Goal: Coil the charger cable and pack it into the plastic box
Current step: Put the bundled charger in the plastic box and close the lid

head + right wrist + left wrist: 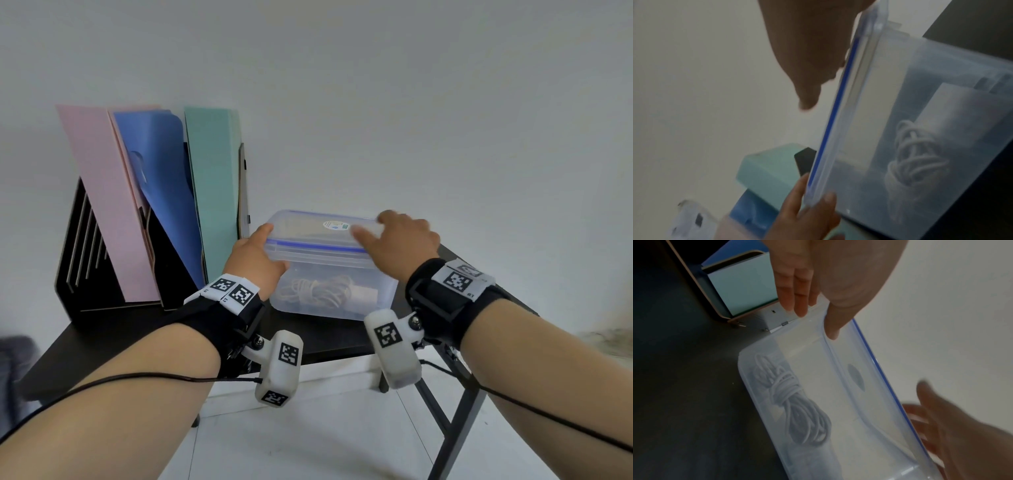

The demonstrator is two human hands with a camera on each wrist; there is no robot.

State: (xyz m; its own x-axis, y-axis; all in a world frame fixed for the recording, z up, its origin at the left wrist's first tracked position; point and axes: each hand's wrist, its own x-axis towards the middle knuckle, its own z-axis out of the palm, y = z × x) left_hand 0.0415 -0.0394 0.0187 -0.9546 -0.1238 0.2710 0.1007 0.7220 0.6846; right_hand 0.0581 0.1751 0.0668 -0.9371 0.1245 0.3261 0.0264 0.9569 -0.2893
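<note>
A clear plastic box (pixel 380 301) stands on the black table (pixel 120 342). Inside lie the coiled white cable (pixel 318 291) (pixel 797 405) (pixel 914 154) and a white charger block (pixel 364 294) (pixel 962 110). The clear lid (pixel 308 233) (pixel 869 369) (pixel 838 121) with a blue seal covers the box's opening; whether it is pressed home I cannot tell. My left hand (pixel 255 257) (pixel 818 280) (pixel 807 211) pinches the lid's left end, fingers above and thumb below. My right hand (pixel 400 240) (pixel 951 426) (pixel 807 48), blurred, rests on the lid's right end with fingers spread.
A black file rack (pixel 78 246) with pink, blue and green folders (pixel 212 192) stands just left of the box. A grey wall rises close behind. The table's front edge runs under my wrists, with white floor below.
</note>
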